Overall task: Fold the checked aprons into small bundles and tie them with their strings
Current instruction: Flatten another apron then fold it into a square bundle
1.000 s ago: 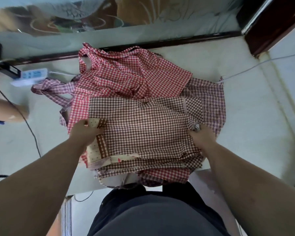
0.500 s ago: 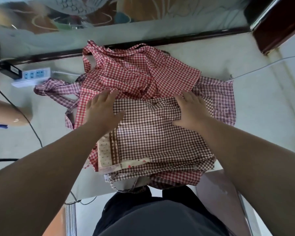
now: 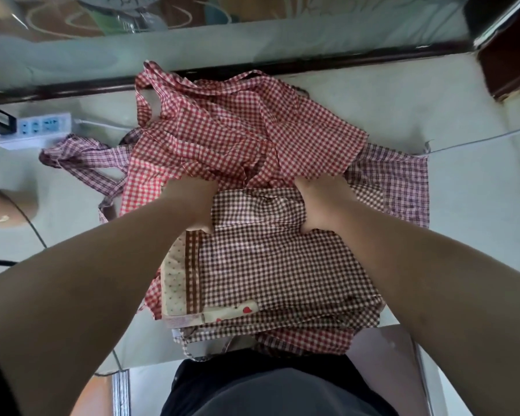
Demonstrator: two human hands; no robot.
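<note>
A brown-and-white checked apron (image 3: 270, 265) lies folded on top of the pile at the table's near edge, with a cream dotted trim on its left side. My left hand (image 3: 192, 202) grips its far left corner, fingers curled into the cloth. My right hand (image 3: 321, 202) grips its far right corner the same way. Behind them lies a crumpled red-and-white checked apron (image 3: 237, 133) with loose straps. A purple checked apron (image 3: 394, 181) spreads underneath to the right, and its straps (image 3: 81, 157) trail to the left.
A white power strip (image 3: 33, 130) with a cable sits at the back left. A white cord (image 3: 481, 139) runs off to the right. Another person's arm (image 3: 3, 205) shows at the left edge. A dark frame borders the glass-topped table (image 3: 342, 97) at the back.
Both hands moved from the apron's near sides up to its far edge. Half a second ago they lay flat on the cloth; now their fingers curl into the far corners.
</note>
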